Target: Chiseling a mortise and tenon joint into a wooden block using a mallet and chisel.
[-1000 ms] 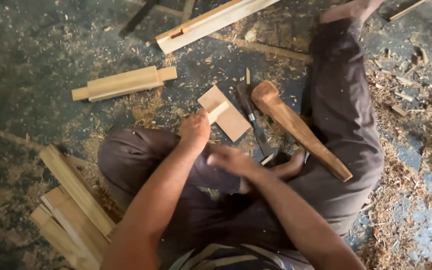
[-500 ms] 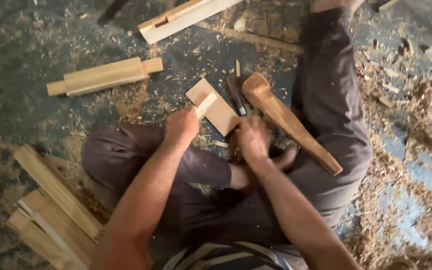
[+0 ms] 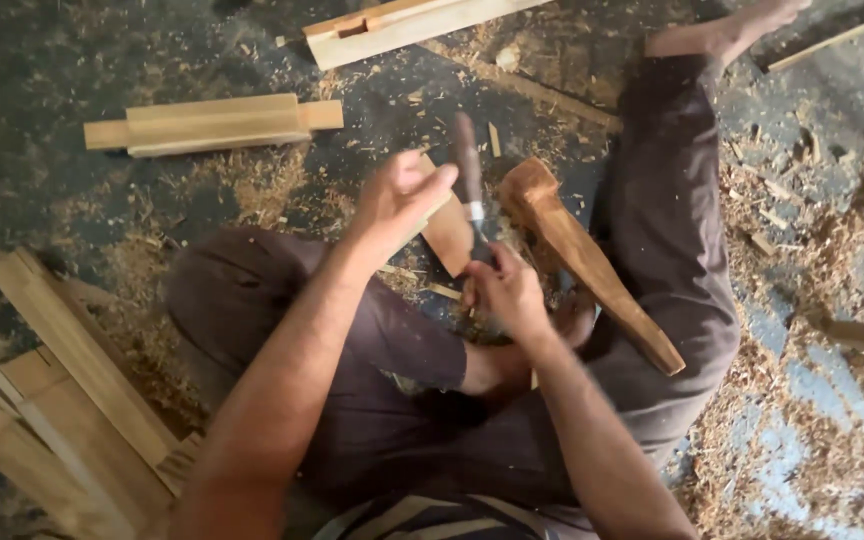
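I sit on the floor with my legs folded. My left hand [image 3: 397, 205] grips a small flat wooden block [image 3: 449, 232] and tilts it on edge. My right hand [image 3: 504, 290] is closed on a chisel [image 3: 469, 180] with a dark handle, which points up and away from me, right beside the block. A wooden mallet [image 3: 582, 258] lies just right of the chisel, against my right leg.
A tenoned wooden piece [image 3: 214, 124] lies on the floor to the far left. A longer mortised bar [image 3: 402, 25] lies at the top. Several planks [image 3: 72, 400] are stacked at the lower left. Sawdust and shavings [image 3: 802, 400] cover the right side.
My right hand has picked the chisel up off the floor and raised it. My left hand has lifted the block from lying flat to tilted on edge. The view has shifted.
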